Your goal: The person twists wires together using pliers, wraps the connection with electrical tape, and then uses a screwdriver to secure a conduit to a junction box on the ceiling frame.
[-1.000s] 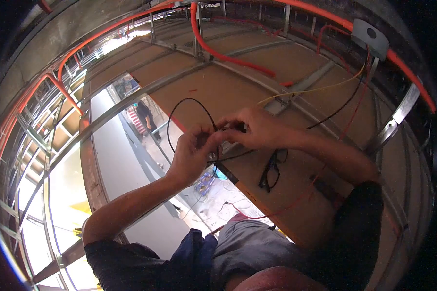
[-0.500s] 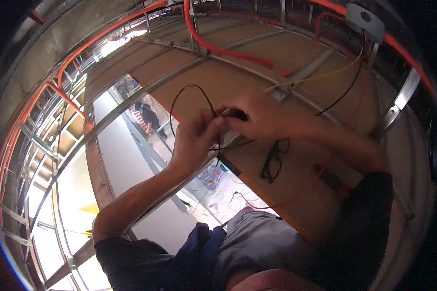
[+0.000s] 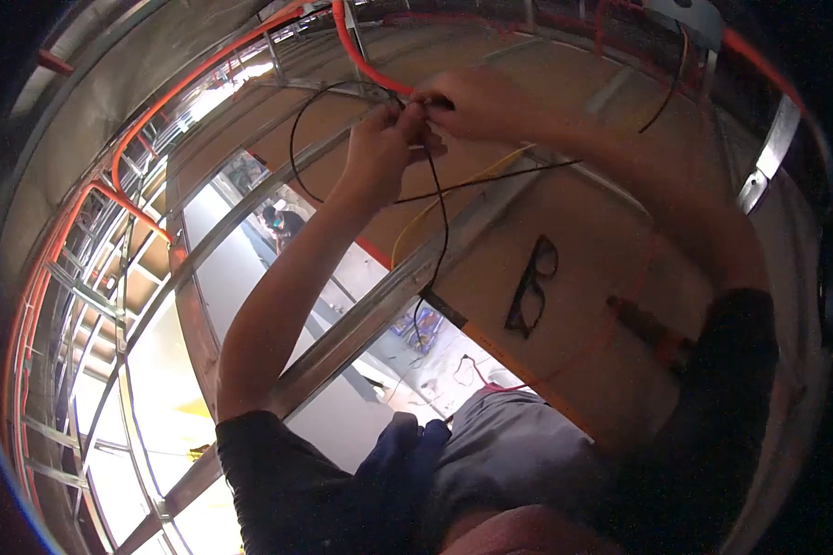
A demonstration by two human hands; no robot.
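My left hand (image 3: pixel 379 153) pinches a thin black wire (image 3: pixel 445 217) at the open end of the red-orange conduit (image 3: pixel 366 67). Right beside it, my right hand (image 3: pixel 477 106) is closed with its fingertips on the same wire; the exact point of contact is partly hidden by the fingers. To the left of my hands the wire bends in a wide loop (image 3: pixel 292 148), and a tail hangs down below them. A yellow wire (image 3: pixel 491 168) runs beneath my right forearm.
Black-framed glasses (image 3: pixel 533 287) and a dark tool (image 3: pixel 652 333) lie on the brown board (image 3: pixel 565 351). Metal studs (image 3: pixel 361 319) cross the view. A grey junction box (image 3: pixel 690 18) sits top right. Another person (image 3: pixel 282 225) is down below through the opening.
Both hands have moved up with the black wire to the conduit's end. The loop has shifted up and left, and more of the hanging tail and yellow wire shows below.
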